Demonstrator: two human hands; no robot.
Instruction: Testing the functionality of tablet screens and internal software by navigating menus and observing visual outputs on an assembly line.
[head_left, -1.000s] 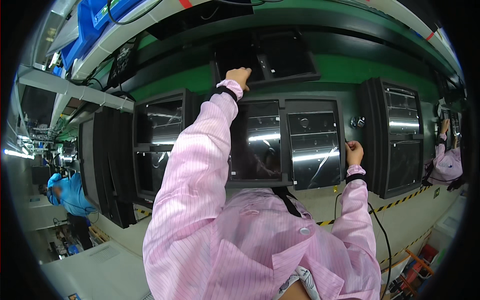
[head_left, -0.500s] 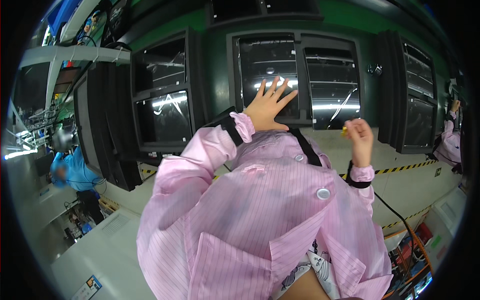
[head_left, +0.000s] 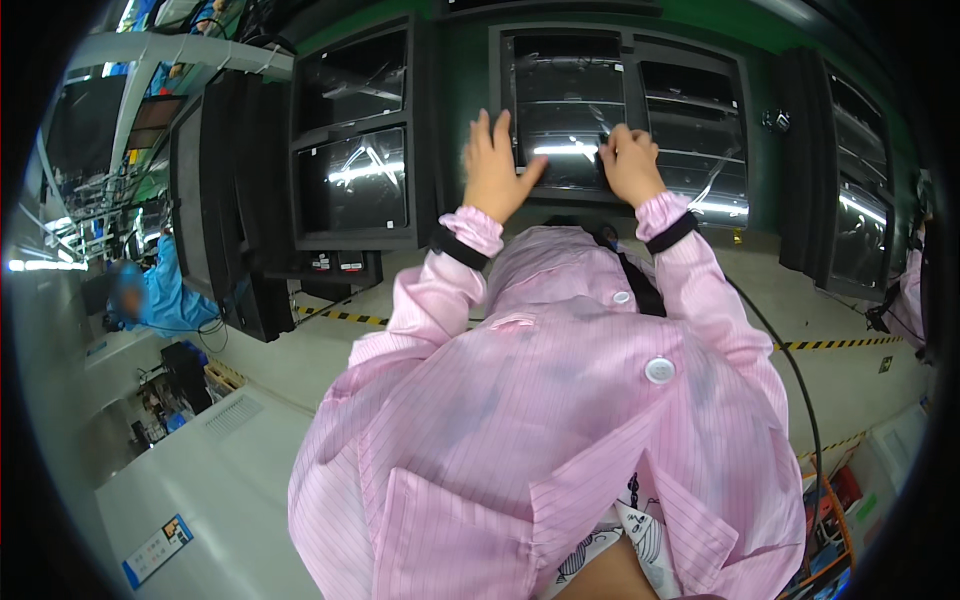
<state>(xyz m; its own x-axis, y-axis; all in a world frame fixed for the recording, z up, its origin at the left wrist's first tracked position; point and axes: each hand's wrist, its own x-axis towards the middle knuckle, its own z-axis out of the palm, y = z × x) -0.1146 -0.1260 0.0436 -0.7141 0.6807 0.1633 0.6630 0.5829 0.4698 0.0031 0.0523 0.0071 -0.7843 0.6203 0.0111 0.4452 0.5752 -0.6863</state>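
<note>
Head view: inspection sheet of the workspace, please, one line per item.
Surface: green bench top.
Job's things: front tray holding two dark, glossy panels side by side.
Clutter: small shiny item right of the tray, kind unclear.
Hands: left hand splayed at the tray's near left corner, contact unclear; right hand curled by the left panel's right edge, grip unclear.
Cables: black cable running down on the right.
Surroundings: tray stacks on both sides; co-worker in blue, far left; striped floor tape.

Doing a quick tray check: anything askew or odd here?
Yes: in the middle tray, the right panel looks out of line. It sits nearer the person than the left panel and appears to lap over the tray's near rim; the left one lies inside.
</note>
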